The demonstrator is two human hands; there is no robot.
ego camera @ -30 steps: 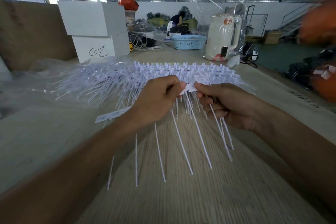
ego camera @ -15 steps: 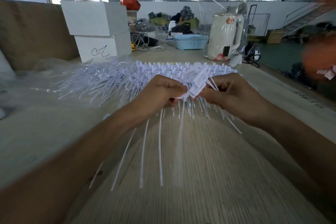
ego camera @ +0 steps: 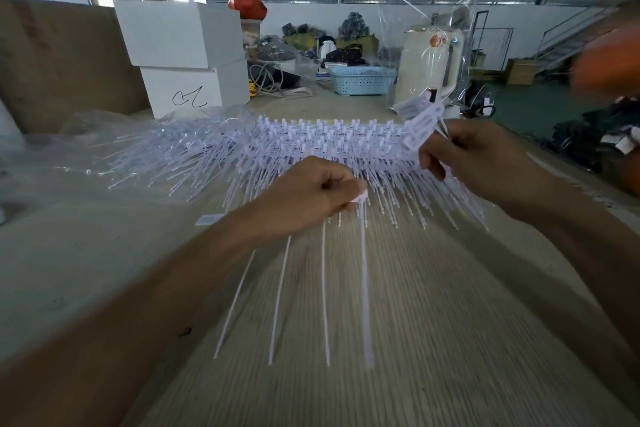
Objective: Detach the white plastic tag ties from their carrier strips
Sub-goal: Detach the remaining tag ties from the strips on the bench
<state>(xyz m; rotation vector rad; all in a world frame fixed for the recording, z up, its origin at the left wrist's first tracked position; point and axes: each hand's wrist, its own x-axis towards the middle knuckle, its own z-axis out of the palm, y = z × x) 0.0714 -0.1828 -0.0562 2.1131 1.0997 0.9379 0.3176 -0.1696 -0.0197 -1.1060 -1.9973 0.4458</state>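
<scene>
Strip split: hands have drawn apart since a moment ago.
Left hand [ego camera: 311, 189] grips four freed ties [ego camera: 325, 291]; right hand [ego camera: 467, 152] pinches the carrier strip [ego camera: 420, 126], near the desk [ego camera: 450, 340] centre.

Tag ties [ego camera: 311, 152] lay across the table's [ego camera: 433, 322] middle, before your hands. Stacked boxes [ego camera: 183, 55] stood at its far left, basket [ego camera: 362, 80] and kettle [ego camera: 429, 69] at its far edge.

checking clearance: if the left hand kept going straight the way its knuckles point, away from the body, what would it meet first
Most likely the pile of tag ties lying on the table just beyond the left hand, which grips a few loose ties. Depth is hard to judge, so it might pass just above them.
</scene>
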